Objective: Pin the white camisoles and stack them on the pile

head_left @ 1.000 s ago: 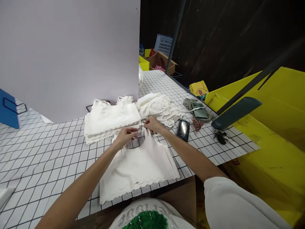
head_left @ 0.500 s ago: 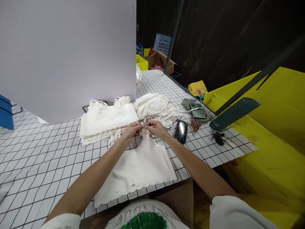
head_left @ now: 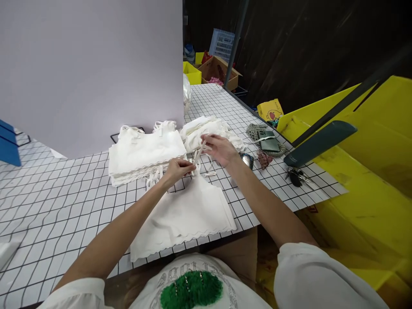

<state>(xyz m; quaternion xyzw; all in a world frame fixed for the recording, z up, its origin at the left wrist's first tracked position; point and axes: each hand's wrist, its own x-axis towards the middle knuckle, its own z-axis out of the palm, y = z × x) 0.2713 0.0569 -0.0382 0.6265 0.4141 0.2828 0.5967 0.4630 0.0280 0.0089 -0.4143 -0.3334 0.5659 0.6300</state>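
Note:
A white strappy camisole top lies spread on the table close to me, its scalloped hem towards my body. My left hand pinches a thin white strap at the top of the camisole. Up and to the right, my right hand grips the strap's other end between thumb and fingers, so the strap slants taut between both hands. Behind my left hand sits a neat stack of white camisoles. A loose heap of white garments lies behind my right hand.
The table has a black-and-white grid cover. On the right are a shiny dark case, a green phone, a brown hair claw, keys and a dark green case. A pale panel rises behind the stack.
My hands were together at the strap. The right hand has moved up and away, drawing the strap out, while the left stays near its place. The view has tilted slightly.

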